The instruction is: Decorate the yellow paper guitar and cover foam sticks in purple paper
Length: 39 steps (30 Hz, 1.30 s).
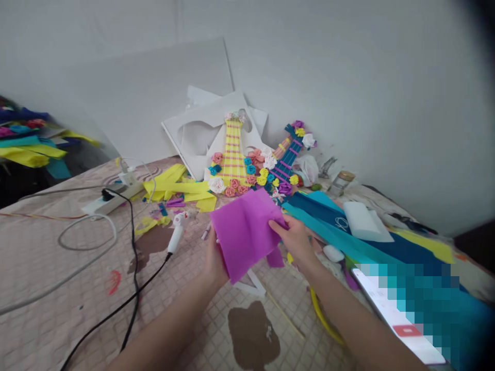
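Note:
A sheet of purple crepe paper (247, 232) is held up over the table between my two hands. My left hand (216, 260) grips its lower left edge, with most of the fingers hidden behind the sheet. At the right edge, my right hand (294, 234) pinches the paper between thumb and fingers. A purple strip (275, 258) hangs below the sheet near my right hand. Just beyond the paper stands a yellow guitar-shaped decoration (233, 149) with paper roses. Beside it leans a dark blue one (286, 162), also trimmed with paper flowers.
To the left lie a white glue gun (178, 234) with a black cord and a power strip (112, 201). Yellow paper strips (174, 185) are behind them. On the right are blue crepe sheets (320, 216), a white paper roll (361, 220), a glass jar (342, 181) and a phone (386, 304).

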Tool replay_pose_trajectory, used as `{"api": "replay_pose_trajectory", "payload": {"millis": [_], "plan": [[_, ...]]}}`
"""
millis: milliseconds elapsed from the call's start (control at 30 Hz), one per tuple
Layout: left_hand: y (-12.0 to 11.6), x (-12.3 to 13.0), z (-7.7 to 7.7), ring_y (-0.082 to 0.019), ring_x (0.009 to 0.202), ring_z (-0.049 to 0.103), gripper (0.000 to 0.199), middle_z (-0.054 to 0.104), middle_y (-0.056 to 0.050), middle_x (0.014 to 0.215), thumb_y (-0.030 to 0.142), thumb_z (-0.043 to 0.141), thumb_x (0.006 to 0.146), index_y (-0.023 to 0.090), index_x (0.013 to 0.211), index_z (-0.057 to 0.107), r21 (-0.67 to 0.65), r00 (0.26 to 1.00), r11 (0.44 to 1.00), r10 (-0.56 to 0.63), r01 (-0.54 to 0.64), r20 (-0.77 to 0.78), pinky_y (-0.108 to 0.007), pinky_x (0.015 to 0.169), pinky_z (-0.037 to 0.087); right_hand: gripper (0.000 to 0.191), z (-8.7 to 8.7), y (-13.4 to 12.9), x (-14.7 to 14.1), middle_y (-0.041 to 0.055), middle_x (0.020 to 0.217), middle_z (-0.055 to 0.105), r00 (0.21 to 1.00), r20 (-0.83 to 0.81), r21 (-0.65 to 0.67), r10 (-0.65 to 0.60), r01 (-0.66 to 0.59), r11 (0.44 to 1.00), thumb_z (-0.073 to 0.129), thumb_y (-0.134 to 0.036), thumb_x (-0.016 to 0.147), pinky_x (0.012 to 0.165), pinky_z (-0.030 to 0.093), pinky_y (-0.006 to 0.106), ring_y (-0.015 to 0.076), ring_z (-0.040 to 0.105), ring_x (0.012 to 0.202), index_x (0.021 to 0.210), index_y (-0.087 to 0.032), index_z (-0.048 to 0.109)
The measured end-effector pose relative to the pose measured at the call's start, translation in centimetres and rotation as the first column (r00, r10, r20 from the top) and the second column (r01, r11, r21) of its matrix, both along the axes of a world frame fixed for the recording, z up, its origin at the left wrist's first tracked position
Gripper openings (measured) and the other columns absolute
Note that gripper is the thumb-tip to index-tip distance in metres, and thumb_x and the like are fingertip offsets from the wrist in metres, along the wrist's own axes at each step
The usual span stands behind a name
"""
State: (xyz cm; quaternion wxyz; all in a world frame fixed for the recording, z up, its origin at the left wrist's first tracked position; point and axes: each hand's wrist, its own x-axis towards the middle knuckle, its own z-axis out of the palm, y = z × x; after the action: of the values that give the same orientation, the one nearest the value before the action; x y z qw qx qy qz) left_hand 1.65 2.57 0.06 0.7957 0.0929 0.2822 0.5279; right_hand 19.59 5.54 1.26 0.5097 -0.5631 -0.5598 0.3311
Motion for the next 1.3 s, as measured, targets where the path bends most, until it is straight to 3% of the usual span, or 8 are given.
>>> {"api": "replay_pose_trajectory", "payload": {"millis": [133, 267, 467, 667, 800, 933, 1067, 1300], "plan": [[-0.2, 0.0, 0.5, -0.029, 0.091, 0.065, 0.067, 0.068, -0.012, 0.098, 0.071, 0.04, 0.075, 0.016, 0.108, 0.059, 0.042, 0.996, 0.999, -0.03, 0.034, -0.079, -0.042, 0.077, 0.052, 0.027, -0.1, 0.3, 1.4, 0.0013, 0.078, 0.068, 0.993, -0.106, -0.013, -0.052, 0.051, 0.999, 0.07, -0.037, 0.065, 0.063, 0.041, 0.028, 0.0174, 0.057, 0.07, 0.083, -0.017, 0.068], [0.0, 0.6, -0.6, -0.028, 0.093, 0.064, 0.048, 0.065, -0.012, 0.105, 0.031, 0.069, 0.069, 0.017, 0.113, 0.055, 0.129, 0.942, 0.992, 0.048, -0.005, -0.333, -0.039, 0.075, 0.052, 0.035, 0.2, 0.2, 2.0, 0.0036, 0.086, 0.07, 0.974, -0.213, -0.028, -0.077, 0.072, 0.997, 0.069, -0.044, 0.065, 0.069, 0.045, 0.03, 0.0197, 0.06, 0.079, 0.088, -0.018, 0.07], [0.5, 0.7, -2.1, -0.019, 0.131, 0.033, 0.089, 0.028, -0.002, 0.147, 0.009, 0.075, 0.061, 0.034, 0.134, 0.03, 0.316, 0.808, 0.92, 0.363, -0.232, -0.464, -0.025, 0.101, 0.035, 0.036, 1.1, -0.4, 1.2, 0.0027, 0.087, 0.07, 0.953, -0.3, -0.02, -0.037, 0.033, 0.999, 0.066, -0.049, 0.068, 0.072, 0.046, 0.03, 0.0197, 0.061, 0.083, 0.09, -0.021, 0.07], [-0.9, 1.3, -0.8, -0.027, 0.122, 0.046, 0.072, 0.054, -0.008, 0.129, 0.014, 0.079, 0.058, 0.023, 0.123, 0.052, 0.503, 0.928, 0.864, 0.166, 0.027, -0.334, -0.036, 0.1, 0.039, 0.034, 1.4, -1.6, -2.8, 0.0014, 0.069, 0.069, 0.943, -0.3, -0.078, 0.145, -0.176, 0.981, 0.068, -0.05, 0.066, 0.061, 0.047, 0.028, 0.0169, 0.06, 0.067, 0.078, -0.018, 0.073], [-0.9, 1.5, -1.1, -0.026, 0.116, 0.052, 0.043, 0.067, -0.004, 0.109, 0.024, 0.075, 0.065, 0.02, 0.107, 0.065, 0.328, 0.893, 0.935, 0.259, -0.136, -0.368, -0.034, 0.102, 0.038, 0.033, 0.8, -1.8, -4.5, -0.0003, 0.063, 0.067, 0.929, -0.312, -0.09, 0.199, -0.237, 0.967, 0.068, -0.051, 0.064, 0.058, 0.047, 0.027, 0.0151, 0.058, 0.06, 0.071, -0.018, 0.072], [0.0, 1.1, -1.2, -0.023, 0.108, 0.058, 0.026, 0.067, -0.008, 0.108, 0.032, 0.061, 0.08, 0.016, 0.099, 0.066, 0.247, 0.879, 0.931, 0.343, -0.27, -0.332, -0.036, 0.1, 0.04, 0.035, 0.8, -1.5, -3.2, 0.0033, 0.081, 0.071, 0.924, -0.367, -0.068, 0.112, -0.146, 0.987, 0.068, -0.05, 0.064, 0.066, 0.05, 0.031, 0.0192, 0.063, 0.073, 0.08, -0.019, 0.072], [1.1, 0.0, -0.4, -0.018, 0.108, 0.059, 0.02, 0.065, -0.005, 0.113, 0.025, 0.054, 0.086, 0.02, 0.103, 0.062, 0.219, 0.839, 0.877, 0.475, -0.428, -0.265, -0.033, 0.097, 0.044, 0.036, 1.5, -1.5, 0.4, 0.0046, 0.094, 0.07, 0.916, -0.393, -0.051, -0.08, 0.065, 0.997, 0.068, -0.047, 0.064, 0.071, 0.051, 0.033, 0.0212, 0.064, 0.084, 0.089, -0.021, 0.068], [2.8, -2.2, 0.9, -0.011, 0.092, 0.064, 0.016, 0.069, 0.0, 0.099, 0.017, 0.052, 0.086, 0.022, 0.098, 0.062, 0.215, 0.757, 0.772, 0.633, -0.599, -0.162, -0.019, 0.078, 0.051, 0.034, -0.2, -2.0, 6.0, 0.005, 0.086, 0.071, 0.927, -0.272, -0.045, -0.259, 0.257, 0.965, 0.067, -0.046, 0.066, 0.061, 0.049, 0.03, 0.0194, 0.063, 0.074, 0.084, -0.017, 0.067]]}}
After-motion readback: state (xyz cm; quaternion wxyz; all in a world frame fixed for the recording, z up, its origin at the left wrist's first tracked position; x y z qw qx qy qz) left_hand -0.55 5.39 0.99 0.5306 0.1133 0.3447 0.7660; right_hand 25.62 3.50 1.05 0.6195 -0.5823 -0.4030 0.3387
